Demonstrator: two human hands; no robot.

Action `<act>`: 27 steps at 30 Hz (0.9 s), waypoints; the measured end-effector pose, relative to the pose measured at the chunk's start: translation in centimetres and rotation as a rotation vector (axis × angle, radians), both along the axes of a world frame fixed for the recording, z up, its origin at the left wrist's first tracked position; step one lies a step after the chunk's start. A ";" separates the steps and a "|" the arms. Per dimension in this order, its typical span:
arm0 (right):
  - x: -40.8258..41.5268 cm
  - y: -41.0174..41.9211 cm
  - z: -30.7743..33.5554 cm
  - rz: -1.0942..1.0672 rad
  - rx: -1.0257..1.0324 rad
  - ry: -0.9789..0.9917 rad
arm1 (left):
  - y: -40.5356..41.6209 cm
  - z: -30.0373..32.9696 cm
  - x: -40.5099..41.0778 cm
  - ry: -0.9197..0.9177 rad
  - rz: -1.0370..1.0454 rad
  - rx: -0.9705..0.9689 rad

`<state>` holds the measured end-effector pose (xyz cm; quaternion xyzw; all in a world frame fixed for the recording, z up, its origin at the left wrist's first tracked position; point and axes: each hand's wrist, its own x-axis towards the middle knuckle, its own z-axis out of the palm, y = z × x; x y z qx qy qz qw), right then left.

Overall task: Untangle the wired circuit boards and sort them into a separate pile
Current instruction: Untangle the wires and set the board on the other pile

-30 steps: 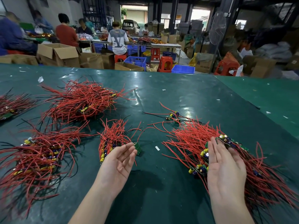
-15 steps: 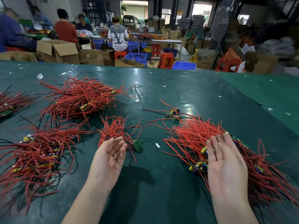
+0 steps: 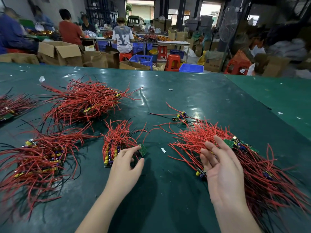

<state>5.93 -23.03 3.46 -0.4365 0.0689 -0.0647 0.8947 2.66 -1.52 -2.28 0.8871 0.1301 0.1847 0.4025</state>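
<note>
The left hand [image 3: 125,163] reaches into the small sorted pile [image 3: 117,145] at the centre of the frame, fingers loosely spread, forefinger and thumb either side of a little green circuit board [image 3: 143,149] at the pile's right edge; whether it actually pinches the board or only touches it is hard to tell from this angle. The right hand [image 3: 218,165] hovers palm up over the big tangled heap [image 3: 235,157] at the lower right, fingers relaxed and parted, holding nothing. The step in hand looks like settling a freed board onto the small pile before going back to the tangle. The next move probably calls for picking one board out of the heap and drawing its leads clear slowly, since the thin wires cross one another and would drag their neighbours along. The wires are slim, springy red strands with a few black ones, curling outward like bristles; the boards are flat green rectangles studded with small yellow and blue cylinders. The tabletop [image 3: 168,190] is a dark green glossy sheet that shows glare. More red bundles [image 3: 80,101] lie at the upper left and lower left, and two stray boards [image 3: 180,116] sit just above the heap.
</note>
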 end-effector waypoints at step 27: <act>0.0 1.2 -0.8 0.304 -0.134 0.121 | -0.9 0.1 0.2 -0.039 -0.049 0.199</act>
